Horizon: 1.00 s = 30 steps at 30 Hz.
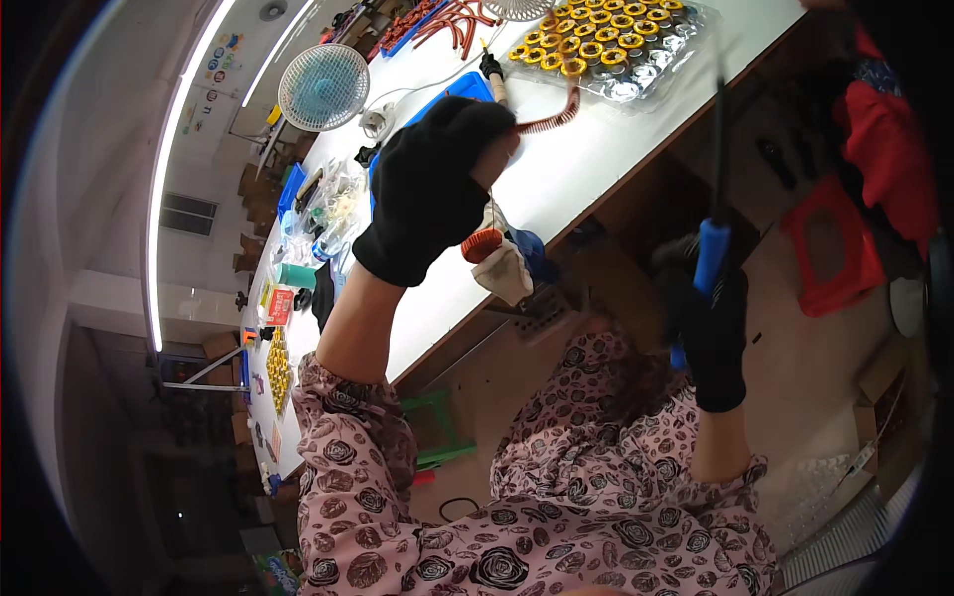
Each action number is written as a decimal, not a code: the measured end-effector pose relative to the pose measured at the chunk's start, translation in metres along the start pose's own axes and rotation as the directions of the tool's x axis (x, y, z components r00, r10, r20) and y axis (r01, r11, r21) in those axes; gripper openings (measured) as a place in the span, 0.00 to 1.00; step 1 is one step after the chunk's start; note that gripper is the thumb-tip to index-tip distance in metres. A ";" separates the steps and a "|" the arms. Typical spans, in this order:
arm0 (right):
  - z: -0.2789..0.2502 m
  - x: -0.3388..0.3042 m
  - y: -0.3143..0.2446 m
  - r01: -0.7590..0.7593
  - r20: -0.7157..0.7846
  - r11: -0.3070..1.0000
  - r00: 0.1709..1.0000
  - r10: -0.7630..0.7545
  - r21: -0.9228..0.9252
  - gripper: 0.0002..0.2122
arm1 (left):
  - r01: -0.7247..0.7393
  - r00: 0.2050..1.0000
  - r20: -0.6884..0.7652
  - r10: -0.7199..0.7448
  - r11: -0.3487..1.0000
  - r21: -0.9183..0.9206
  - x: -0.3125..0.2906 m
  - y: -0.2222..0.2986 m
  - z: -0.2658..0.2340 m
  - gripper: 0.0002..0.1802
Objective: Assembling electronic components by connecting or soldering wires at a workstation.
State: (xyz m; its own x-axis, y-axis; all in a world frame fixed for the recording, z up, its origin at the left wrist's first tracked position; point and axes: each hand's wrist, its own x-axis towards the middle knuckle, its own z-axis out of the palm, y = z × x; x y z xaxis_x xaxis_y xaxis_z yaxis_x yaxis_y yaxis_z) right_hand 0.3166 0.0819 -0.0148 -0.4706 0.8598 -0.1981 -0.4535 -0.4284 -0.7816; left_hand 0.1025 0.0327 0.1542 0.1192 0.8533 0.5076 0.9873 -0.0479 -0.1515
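Observation:
My left hand (432,179), in a black glove with bare fingertips, is raised over the white table with its fingers closed. From the fingertips a reddish-brown spring-like wire coil (552,122) curves up and to the right. Just below that hand is a copper-coloured wound ring (482,245), with a thin wire rising from it toward the fingers. Against the ring lies a whitish cloth (504,273), with a dark blue one beside it. My right hand (708,308), also gloved, grips the blue handle of a hook-or-screwdriver-like tool (712,248). Its long dark shaft points up; the tip is blurred.
A plastic tray (636,84) of yellow-rimmed rings stands at the table's far right. Behind my left hand are a blue bin (462,91) and a fan (323,87). Bags and small parts line the left. A red stool (835,248) stands on the floor at right.

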 end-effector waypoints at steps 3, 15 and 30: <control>-0.030 -0.008 0.045 0.057 0.129 0.974 0.991 -0.029 -0.218 0.14 | -0.038 0.992 -0.118 0.041 0.999 0.024 -0.004 -0.008 0.009 0.07; -0.042 -0.080 0.050 -0.539 0.366 0.796 0.707 0.605 -0.275 0.10 | 0.685 0.618 0.377 -0.689 0.238 -0.689 -0.057 -0.096 0.060 0.06; 0.045 -0.115 0.065 -0.680 0.568 0.732 0.621 0.540 0.049 0.08 | 0.563 0.550 0.459 -0.698 -0.096 -0.821 -0.115 -0.091 0.095 0.07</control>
State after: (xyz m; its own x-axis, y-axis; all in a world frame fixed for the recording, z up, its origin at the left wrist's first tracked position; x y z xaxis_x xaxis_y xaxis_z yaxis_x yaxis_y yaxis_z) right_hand 0.3069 -0.0575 -0.0165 -0.9671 0.1454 -0.2088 -0.0489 -0.9116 -0.4082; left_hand -0.0114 -0.0114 0.0290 -0.6717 0.7408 -0.0046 0.0586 0.0592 0.9965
